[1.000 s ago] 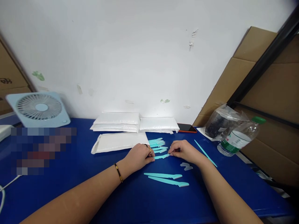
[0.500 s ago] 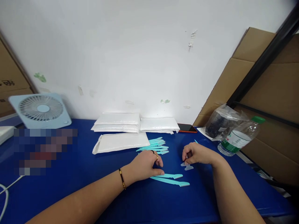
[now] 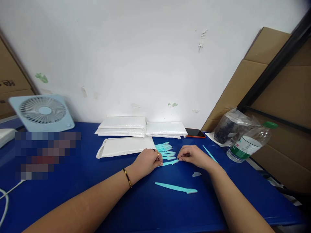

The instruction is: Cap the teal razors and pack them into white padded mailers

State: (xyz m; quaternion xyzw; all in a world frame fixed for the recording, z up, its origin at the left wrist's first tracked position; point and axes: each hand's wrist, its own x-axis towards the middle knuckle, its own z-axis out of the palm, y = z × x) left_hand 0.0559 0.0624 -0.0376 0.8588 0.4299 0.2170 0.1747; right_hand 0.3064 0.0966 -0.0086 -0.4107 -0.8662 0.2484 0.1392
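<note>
My left hand [image 3: 150,160] pinches the handle of a turquoise eyebrow razor [image 3: 167,163]. At that razor's blade end, the fingertips of my right hand [image 3: 190,156] are closed; a clear blade cover seems to be between them, mostly hidden. Just behind lie several more eyebrow razors [image 3: 166,152] in a row, their handles partly covered by my left hand. Nearer to me, a single razor [image 3: 176,187] rests with its blade end to the right. A loose clear cover [image 3: 196,174] sits below my right hand. Beside my right wrist is another thin turquoise razor [image 3: 209,152].
White padded envelopes [image 3: 125,147] are stacked against the wall, with a phone [image 3: 195,133] to their right. A water bottle [image 3: 250,144] and a plastic-wrapped dark item [image 3: 224,129] stand at the right. A blue fan [image 3: 45,111] is at the left, above a blurred patch.
My left hand has lifted one of the two front razors and moved it back, toward the row. My right hand has left the loose covers and come left to the razor's blade end.
</note>
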